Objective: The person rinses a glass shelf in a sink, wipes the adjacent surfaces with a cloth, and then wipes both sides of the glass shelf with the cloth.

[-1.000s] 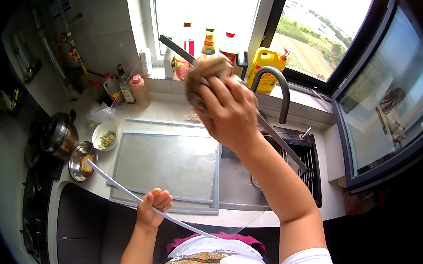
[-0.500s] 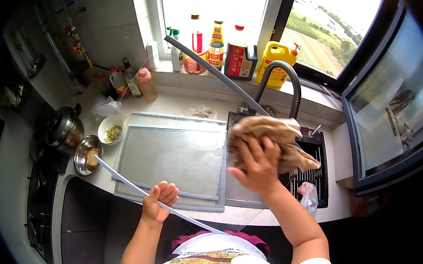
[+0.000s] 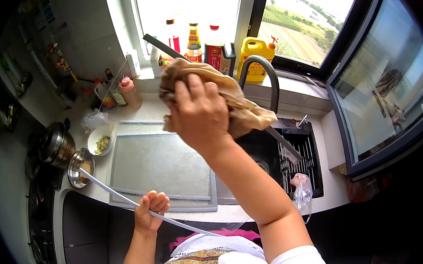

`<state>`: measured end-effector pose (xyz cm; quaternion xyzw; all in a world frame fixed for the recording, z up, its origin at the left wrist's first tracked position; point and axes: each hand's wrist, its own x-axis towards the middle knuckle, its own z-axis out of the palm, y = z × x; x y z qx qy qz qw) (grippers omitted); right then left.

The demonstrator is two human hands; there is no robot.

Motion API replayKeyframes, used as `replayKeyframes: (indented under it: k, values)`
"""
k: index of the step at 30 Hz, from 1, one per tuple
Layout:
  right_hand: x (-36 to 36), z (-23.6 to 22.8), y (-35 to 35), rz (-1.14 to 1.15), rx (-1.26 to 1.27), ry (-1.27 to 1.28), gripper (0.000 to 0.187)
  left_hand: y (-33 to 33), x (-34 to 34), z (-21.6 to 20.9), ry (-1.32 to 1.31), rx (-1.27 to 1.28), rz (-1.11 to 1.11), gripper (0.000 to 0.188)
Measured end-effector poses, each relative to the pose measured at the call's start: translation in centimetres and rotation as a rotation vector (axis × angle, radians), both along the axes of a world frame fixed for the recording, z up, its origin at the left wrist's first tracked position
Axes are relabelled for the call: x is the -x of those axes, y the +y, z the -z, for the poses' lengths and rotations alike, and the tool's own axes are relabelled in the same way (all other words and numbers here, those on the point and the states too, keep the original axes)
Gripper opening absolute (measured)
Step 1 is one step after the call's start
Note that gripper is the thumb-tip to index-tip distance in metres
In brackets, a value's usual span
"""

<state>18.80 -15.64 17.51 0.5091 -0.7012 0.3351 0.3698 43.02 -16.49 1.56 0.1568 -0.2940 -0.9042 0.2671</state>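
My left hand (image 3: 150, 212) holds the pale near edge strip of a clear glass panel (image 3: 115, 193), fingers curled up around it. The panel stretches tilted over the counter, and its darker far strip (image 3: 155, 43) reaches toward the window. With my right hand (image 3: 200, 113) I press a crumpled brown cloth (image 3: 246, 111) against the panel near that far strip. Beneath the panel, a second flat panel with a grey frame (image 3: 214, 195) lies on the counter.
A black sink (image 3: 314, 166) with a curved tap (image 3: 275, 87) is at the right, a plastic bag (image 3: 303, 190) at its edge. A steel bowl (image 3: 79, 181), white bowl (image 3: 107, 150) and pot (image 3: 62, 144) stand left. Bottles and a yellow jug (image 3: 253, 60) line the sill.
My right hand has slid the cloth leftward and away from me along the panel, uncovering the sink side. My left hand keeps its hold on the near strip. The view has shifted slightly.
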Motion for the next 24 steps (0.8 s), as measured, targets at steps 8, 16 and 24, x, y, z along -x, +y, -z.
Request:
replayKeyframes:
  k: [8, 16, 24]
  values:
    - [2.9, 7.0, 12.9, 0.247, -0.092, -0.2, 0.036, -0.5, 0.5, 1.2, 0.101, -0.032, 0.032, 0.047]
    - [3.0, 5.3, 16.7, 0.186, -0.122, -0.224, 0.038, -0.5, 0.4, 1.8, 0.109, -0.055, 0.006, 0.048]
    - [0.5, 0.1, 9.4, 0.042, 0.014, -0.197, 0.038, 1.0, 0.1, -0.6, 0.122, 0.061, -0.002, 0.052]
